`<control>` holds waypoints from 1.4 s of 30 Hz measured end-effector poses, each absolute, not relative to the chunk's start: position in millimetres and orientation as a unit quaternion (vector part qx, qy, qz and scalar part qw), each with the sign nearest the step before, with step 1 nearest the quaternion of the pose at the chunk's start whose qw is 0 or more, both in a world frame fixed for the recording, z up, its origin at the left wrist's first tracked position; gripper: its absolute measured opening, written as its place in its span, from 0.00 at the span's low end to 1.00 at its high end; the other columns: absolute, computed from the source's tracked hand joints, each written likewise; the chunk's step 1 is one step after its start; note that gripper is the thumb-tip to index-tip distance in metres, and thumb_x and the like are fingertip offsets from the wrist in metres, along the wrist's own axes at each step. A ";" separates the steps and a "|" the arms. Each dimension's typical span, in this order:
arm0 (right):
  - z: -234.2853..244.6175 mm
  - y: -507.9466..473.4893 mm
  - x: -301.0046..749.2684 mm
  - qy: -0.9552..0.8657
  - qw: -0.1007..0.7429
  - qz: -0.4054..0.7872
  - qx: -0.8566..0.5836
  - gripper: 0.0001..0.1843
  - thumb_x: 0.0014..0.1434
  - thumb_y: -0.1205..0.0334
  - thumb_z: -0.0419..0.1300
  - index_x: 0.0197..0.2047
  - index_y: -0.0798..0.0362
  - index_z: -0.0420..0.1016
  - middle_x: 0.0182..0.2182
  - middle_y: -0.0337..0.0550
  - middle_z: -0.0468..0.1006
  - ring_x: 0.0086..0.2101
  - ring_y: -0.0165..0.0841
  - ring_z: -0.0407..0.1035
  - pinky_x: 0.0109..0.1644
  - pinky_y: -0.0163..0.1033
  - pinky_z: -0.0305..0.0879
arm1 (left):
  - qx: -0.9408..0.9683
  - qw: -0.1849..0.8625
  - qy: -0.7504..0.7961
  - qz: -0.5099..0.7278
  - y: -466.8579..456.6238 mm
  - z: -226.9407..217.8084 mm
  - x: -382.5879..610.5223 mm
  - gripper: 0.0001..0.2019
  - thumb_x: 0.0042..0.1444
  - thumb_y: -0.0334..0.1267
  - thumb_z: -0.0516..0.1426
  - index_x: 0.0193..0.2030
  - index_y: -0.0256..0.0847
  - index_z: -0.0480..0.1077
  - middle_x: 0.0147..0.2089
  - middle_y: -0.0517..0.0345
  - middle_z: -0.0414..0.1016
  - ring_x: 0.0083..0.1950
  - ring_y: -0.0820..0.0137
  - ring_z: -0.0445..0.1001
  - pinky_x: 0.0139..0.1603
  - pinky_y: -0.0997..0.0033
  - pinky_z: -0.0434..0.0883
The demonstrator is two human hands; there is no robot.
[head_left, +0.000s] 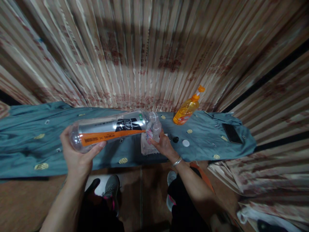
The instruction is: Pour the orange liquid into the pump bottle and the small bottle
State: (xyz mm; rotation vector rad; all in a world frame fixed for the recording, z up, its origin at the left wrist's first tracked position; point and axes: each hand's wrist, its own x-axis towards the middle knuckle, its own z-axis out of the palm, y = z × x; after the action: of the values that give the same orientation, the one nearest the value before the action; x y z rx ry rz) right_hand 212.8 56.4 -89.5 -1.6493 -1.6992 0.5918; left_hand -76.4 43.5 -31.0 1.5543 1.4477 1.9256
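Note:
My left hand (78, 153) grips the base of a large clear plastic bottle (111, 129) with an orange and black label, held on its side over the table. The bottle's neck points right, into a small clear bottle (154, 129) that my right hand (163, 145) holds upright by its lower part. A silver bangle sits on my right wrist. Both hands hover above a table covered in a blue-grey cloth (36, 141) with yellow spots.
An orange bottle of liquid (187, 109) with an orange spout stands on the table at right. A black cap (175, 139) and a white cap (185, 143) lie near it. A dark phone (231, 132) lies further right. Striped curtains hang behind.

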 end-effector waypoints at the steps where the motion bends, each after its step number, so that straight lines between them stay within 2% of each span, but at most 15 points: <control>1: -89.5 56.4 212.8 -0.654 0.343 0.227 -0.635 0.31 0.55 0.56 0.65 0.57 0.58 0.60 0.42 0.53 0.80 0.42 0.45 0.76 0.46 0.50 0.73 | 0.537 0.138 0.500 0.665 43.6 -31.0 -76.3 0.44 0.29 0.45 0.72 0.56 0.44 0.65 0.57 0.50 0.68 0.58 0.53 0.68 0.60 0.43 0.64; 13: -91.8 56.8 213.0 -0.655 0.350 0.218 -0.633 0.29 0.54 0.57 0.65 0.56 0.58 0.61 0.39 0.51 0.80 0.40 0.43 0.77 0.44 0.47 0.73 | 0.537 0.147 0.490 0.671 45.8 -34.4 -78.4 0.43 0.28 0.43 0.72 0.56 0.45 0.65 0.57 0.51 0.67 0.58 0.55 0.69 0.60 0.46 0.64; 23: -93.6 56.9 214.0 -0.659 0.354 0.214 -0.628 0.27 0.55 0.57 0.64 0.55 0.53 0.61 0.39 0.49 0.80 0.39 0.45 0.77 0.44 0.50 0.74 | 0.538 0.151 0.483 0.674 45.4 -33.9 -78.3 0.44 0.28 0.43 0.73 0.56 0.45 0.64 0.58 0.49 0.68 0.57 0.55 0.70 0.59 0.45 0.64; 28: -92.9 56.6 213.6 -0.659 0.352 0.212 -0.630 0.27 0.55 0.58 0.64 0.55 0.55 0.61 0.39 0.50 0.80 0.40 0.44 0.77 0.44 0.49 0.73 | 0.543 0.145 0.487 0.669 45.9 -33.7 -79.0 0.44 0.28 0.44 0.72 0.56 0.44 0.64 0.57 0.50 0.68 0.57 0.55 0.70 0.59 0.46 0.65; 42: -89.9 56.3 212.6 -0.653 0.356 0.220 -0.631 0.27 0.54 0.59 0.65 0.54 0.53 0.61 0.39 0.48 0.80 0.40 0.45 0.77 0.44 0.50 0.74 | 0.540 0.147 0.497 0.663 45.5 -31.5 -77.8 0.44 0.27 0.45 0.72 0.55 0.45 0.64 0.56 0.51 0.68 0.57 0.54 0.70 0.59 0.46 0.65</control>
State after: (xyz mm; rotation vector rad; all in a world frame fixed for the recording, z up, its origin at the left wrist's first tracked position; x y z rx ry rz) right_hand 212.6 56.3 -89.9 -1.6300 -1.6877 0.5692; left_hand -77.8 45.5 -31.5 1.5543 1.4293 1.9086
